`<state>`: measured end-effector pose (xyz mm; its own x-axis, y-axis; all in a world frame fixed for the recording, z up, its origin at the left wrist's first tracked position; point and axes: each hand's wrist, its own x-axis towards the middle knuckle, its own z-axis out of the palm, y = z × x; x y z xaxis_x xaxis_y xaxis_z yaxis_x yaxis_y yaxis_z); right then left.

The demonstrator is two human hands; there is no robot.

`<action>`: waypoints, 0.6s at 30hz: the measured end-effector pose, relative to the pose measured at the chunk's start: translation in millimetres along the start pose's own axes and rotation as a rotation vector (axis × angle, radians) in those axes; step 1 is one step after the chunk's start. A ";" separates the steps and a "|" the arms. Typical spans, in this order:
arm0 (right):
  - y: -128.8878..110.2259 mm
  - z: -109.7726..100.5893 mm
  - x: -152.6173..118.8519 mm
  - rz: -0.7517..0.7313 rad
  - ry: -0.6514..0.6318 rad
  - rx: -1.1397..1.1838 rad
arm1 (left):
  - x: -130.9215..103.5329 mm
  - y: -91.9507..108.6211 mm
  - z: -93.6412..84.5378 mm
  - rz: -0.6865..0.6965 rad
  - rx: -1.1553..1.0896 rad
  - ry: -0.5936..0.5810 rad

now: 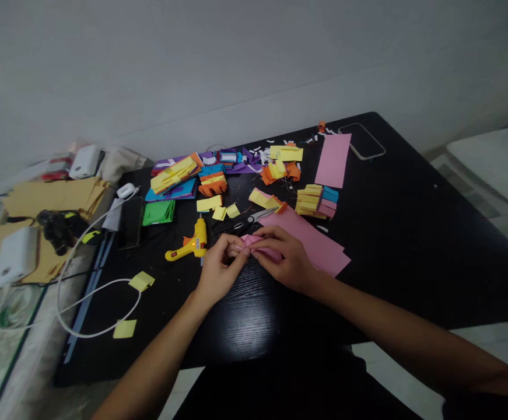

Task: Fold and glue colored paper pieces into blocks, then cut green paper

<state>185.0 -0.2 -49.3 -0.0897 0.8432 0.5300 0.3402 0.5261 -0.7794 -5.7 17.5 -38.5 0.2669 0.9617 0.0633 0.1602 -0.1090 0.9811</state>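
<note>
A folded piece of pink paper (267, 249) is pinched between both my hands above the near part of the black table. My left hand (222, 265) grips its left end with thumb and fingers. From the right, my right hand (289, 259) closes over the other end, its fingers hiding part of the folds. Larger pink paper sheets (308, 239) lie just beyond my right hand. Scissors (254, 219) with dark handles rest behind the hands, blades pointing right. Left of my left hand lies a yellow glue gun (198, 238).
Bundles of yellow folded paper (177, 173), green paper (159, 212) and paper scraps (254, 156) spread along the back. Another pink sheet (333, 160) lies near a phone (362, 141). A white cable (67, 315) loops across the left side. The wall (236, 64) stands behind the table (433, 245).
</note>
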 end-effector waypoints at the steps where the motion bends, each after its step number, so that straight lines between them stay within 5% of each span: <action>1: -0.9 -0.1 0.0 0.011 0.003 0.016 | 0.6 -0.3 0.0 -0.008 0.001 0.016; 8: 8.6 6.1 -1.5 0.402 -0.024 0.365 | 2.6 3.0 -1.0 -0.059 -0.032 0.072; 18: 11.2 0.6 6.8 0.628 -0.202 0.603 | 1.3 2.2 -3.2 -0.057 0.000 0.067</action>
<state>187.6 11.6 -54.6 -0.2354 0.9687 -0.0786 -0.1624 -0.1190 -0.9795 -8.0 19.3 -35.7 0.1928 0.9811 0.0191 0.1732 -0.0532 0.9835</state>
